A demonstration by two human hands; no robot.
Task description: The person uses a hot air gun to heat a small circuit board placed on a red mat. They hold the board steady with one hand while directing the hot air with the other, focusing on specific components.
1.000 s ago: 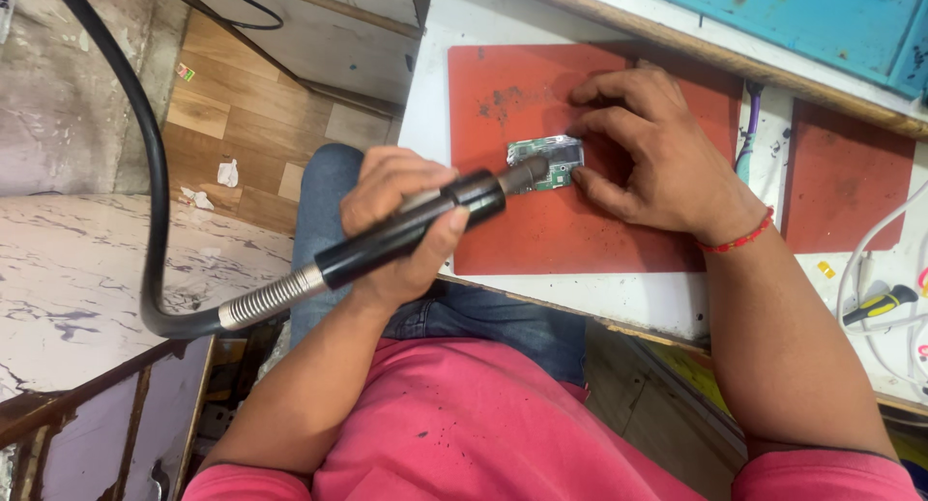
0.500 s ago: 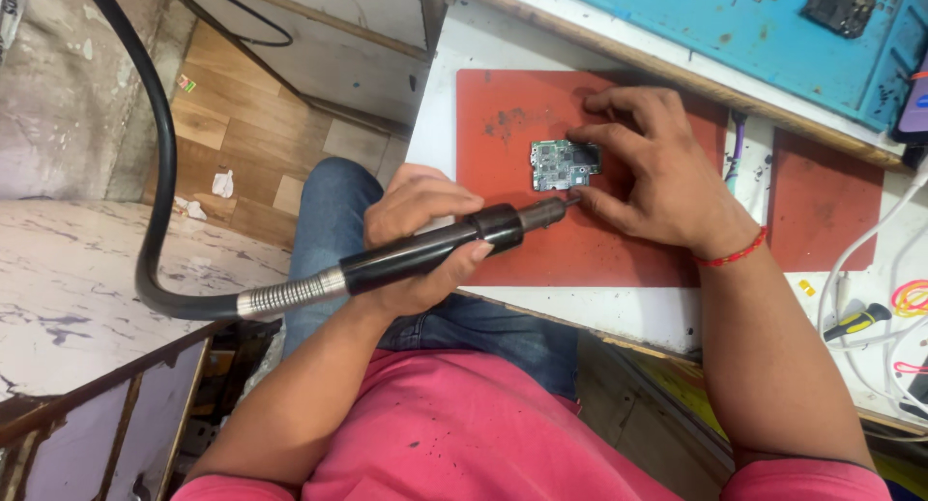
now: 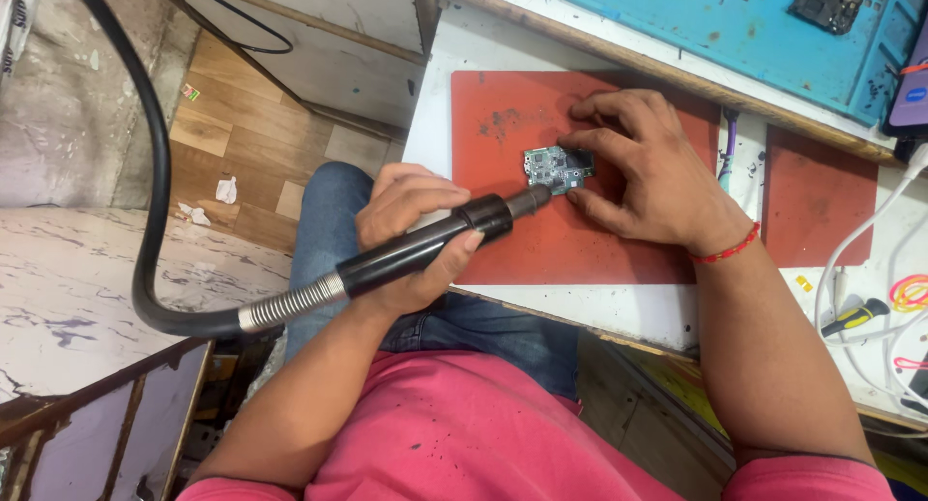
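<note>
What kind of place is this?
Probably an electronics repair bench: a small circuit board lies on a red work mat, a flexible-shaft rotary tool points at it, and a screwdriver lies nearby.

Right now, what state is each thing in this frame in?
Left hand: shut around the black handpiece, tip at the board's edge.
Right hand: fingers spread, pinning the small circuit board.
Small circuit board: flat on the red mat.
Flexible hose: looped, joined to the handpiece.
Screwdriver: lying untouched at the right.
</note>
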